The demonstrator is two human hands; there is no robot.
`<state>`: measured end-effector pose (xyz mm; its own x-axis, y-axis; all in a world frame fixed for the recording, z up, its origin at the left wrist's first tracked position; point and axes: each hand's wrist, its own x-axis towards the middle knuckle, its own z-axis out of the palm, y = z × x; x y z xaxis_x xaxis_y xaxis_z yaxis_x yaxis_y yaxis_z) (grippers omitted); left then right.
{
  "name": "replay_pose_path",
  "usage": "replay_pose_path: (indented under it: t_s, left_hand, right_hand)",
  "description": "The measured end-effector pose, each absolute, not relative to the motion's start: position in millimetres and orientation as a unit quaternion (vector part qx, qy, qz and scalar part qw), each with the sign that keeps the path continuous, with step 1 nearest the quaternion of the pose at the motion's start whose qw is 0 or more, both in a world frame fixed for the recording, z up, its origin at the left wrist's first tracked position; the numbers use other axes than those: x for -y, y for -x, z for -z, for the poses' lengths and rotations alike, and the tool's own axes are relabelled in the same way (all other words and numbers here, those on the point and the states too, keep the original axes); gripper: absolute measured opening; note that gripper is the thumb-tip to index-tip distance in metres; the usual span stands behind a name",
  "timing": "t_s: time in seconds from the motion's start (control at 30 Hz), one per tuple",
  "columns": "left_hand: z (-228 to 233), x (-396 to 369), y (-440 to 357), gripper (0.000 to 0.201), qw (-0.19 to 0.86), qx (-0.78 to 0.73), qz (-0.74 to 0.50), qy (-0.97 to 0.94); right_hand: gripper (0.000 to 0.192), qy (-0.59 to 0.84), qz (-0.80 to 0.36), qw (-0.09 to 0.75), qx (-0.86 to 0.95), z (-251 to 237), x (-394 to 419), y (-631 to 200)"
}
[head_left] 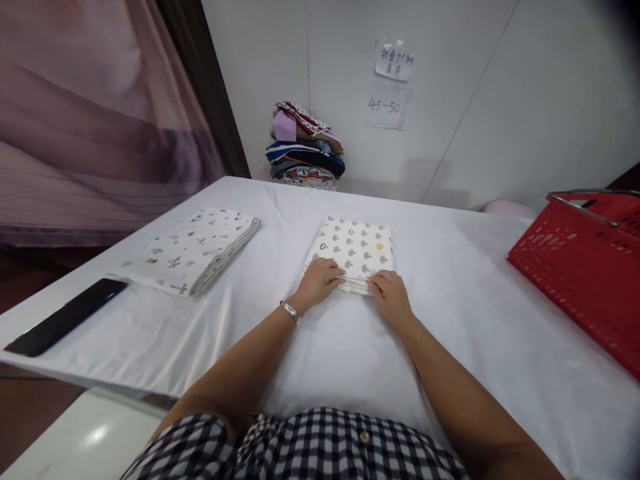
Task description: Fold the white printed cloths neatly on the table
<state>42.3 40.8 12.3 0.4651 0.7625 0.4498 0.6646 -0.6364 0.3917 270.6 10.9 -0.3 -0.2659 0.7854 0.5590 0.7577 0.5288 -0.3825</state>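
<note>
On tabletop (450,267) | white folded cloth (355,243), grey motifs, one yellow | left hand (317,283), right hand (391,297) pinching near edge

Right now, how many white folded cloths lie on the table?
2: the middle cloth, touched by the left hand and right hand; the other cloth, farther left. The red basket could hide more.

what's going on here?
A person has both bare hands on a folded white cloth with a grey print lying on the white-covered table. The left hand and right hand are at its near edge, apart from each other; whether they pinch or just press isn't clear. Another folded patterned cloth lies off to the left, untouched, and a red basket stands at the right.
</note>
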Motion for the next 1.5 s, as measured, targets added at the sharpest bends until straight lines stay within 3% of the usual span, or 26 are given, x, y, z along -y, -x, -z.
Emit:
replay_pose_path:
  t_s: [0.3,0.53,0.87,1.23,1.5]
  left_hand:
    - [-13,-38,-45,0.027,0.09,-0.433,-0.301,-0.845]
    - [-17,-34,-44,0.03,0.069,-0.425,-0.305,-0.849]
    - [-16,-34,-37,0.018,0.083,-0.413,-0.272,-0.865]
    - [-16,-35,-40,0.027,0.058,-0.417,-0.267,-0.867]
    - [-15,-31,-33,0.019,0.068,-0.4,-0.263,-0.875]
  right_hand:
    - [0.022,0.472,-0.012,0.309,0.825,-4,-6,-271]
    - [0.026,0.469,0.006,0.338,0.816,-1,-6,-271]
    - [0.022,0.468,0.003,0.278,0.839,-2,-6,-272]
    - [0.025,0.471,0.017,0.325,0.82,-1,-5,-270]
    - [0.024,0.45,0.009,0.275,0.849,0,-5,-274]
